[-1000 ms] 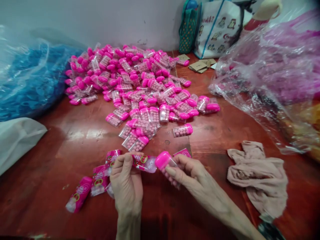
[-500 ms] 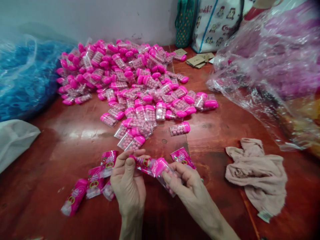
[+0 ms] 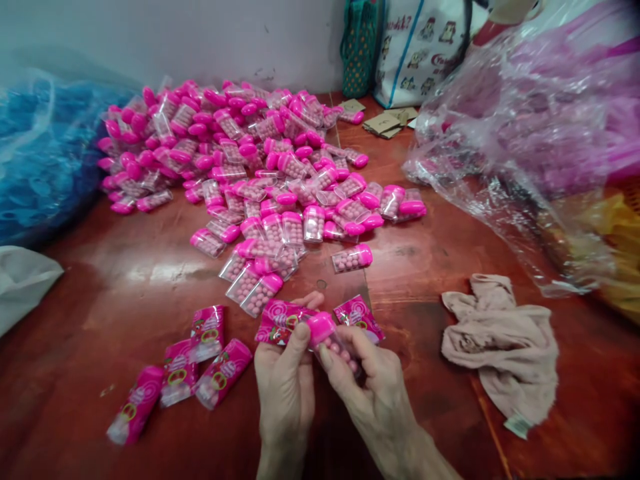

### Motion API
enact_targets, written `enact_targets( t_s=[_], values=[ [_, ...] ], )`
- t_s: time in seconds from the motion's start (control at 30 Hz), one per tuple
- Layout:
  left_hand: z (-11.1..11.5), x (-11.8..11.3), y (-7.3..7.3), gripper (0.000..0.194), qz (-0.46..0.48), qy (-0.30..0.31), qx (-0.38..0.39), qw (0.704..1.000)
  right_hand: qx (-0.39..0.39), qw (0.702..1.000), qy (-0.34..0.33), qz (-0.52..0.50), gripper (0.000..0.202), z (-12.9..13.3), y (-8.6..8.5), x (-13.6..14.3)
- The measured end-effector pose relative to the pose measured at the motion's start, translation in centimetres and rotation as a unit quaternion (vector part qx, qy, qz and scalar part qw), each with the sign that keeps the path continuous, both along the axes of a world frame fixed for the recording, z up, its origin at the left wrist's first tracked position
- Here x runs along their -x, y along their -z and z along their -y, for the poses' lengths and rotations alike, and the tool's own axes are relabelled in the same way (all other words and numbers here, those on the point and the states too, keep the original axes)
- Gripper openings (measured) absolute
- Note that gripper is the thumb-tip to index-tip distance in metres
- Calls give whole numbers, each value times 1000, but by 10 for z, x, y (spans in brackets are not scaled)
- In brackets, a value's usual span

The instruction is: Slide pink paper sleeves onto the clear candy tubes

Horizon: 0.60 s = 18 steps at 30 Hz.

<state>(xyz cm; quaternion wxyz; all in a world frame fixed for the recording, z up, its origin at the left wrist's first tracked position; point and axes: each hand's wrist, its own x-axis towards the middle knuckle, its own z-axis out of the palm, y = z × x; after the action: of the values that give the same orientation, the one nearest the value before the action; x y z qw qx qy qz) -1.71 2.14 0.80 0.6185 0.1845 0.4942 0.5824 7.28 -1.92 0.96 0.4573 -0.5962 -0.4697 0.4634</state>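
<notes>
My left hand (image 3: 286, 373) pinches a pink printed wrapper (image 3: 280, 321) between thumb and fingers. In my right hand (image 3: 367, 380) is a clear candy container (image 3: 339, 347) of pink balls, its pink cap at the wrapper's right end, near my left thumb. Whether the cap is inside the wrapper, I cannot tell. Another printed wrapper (image 3: 359, 317) lies behind my right hand. Several wrapped containers (image 3: 223, 373) rest on the table to the left. Beyond my hands spreads a large heap of pink-capped containers (image 3: 230, 153).
A bag of blue pieces (image 3: 45, 147) is at the left, above a white cloth or bag (image 3: 23, 283). On the right are a pink plastic bag (image 3: 540, 127) and a crumpled beige cloth (image 3: 500, 347). Cardboard pieces (image 3: 385, 125) and a printed bag (image 3: 420, 50) stand behind.
My left hand has moved right, closer to my right hand, and the wrapper now faces up more flatly. The wrapped container that my left hand partly covered shows fully. The view has shifted slightly.
</notes>
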Motion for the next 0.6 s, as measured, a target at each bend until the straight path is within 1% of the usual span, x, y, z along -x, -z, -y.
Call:
enact_targets(
  t_s=[0.07,0.17,0.23,0.27,0.33,0.4,0.47,0.53,0.6],
  values=[
    [0,1,1,29,22,44,25,998,16,998,-9,-56,13,0,-1,-1],
    [0,3,3,49,62,103,45,992,47,984,-25,-171,20,0,-3,-3],
    [1,4,4,56,81,124,44,988,55,978,-28,-199,23,0,-2,-2],
    [1,5,4,55,89,132,39,986,49,980,-27,-188,22,1,-1,-2],
    [1,6,5,49,102,147,20,984,22,991,-21,-129,17,2,2,-1],
    [2,7,5,41,109,161,0,981,-20,998,-8,-54,12,4,4,0],
    [2,8,4,38,113,176,-7,978,-65,998,5,6,11,5,6,1],
    [3,8,2,38,123,192,5,974,-80,997,3,24,11,5,6,0],
    [3,8,1,42,136,196,29,971,-48,998,-21,-21,13,5,5,-1]
  ],
)
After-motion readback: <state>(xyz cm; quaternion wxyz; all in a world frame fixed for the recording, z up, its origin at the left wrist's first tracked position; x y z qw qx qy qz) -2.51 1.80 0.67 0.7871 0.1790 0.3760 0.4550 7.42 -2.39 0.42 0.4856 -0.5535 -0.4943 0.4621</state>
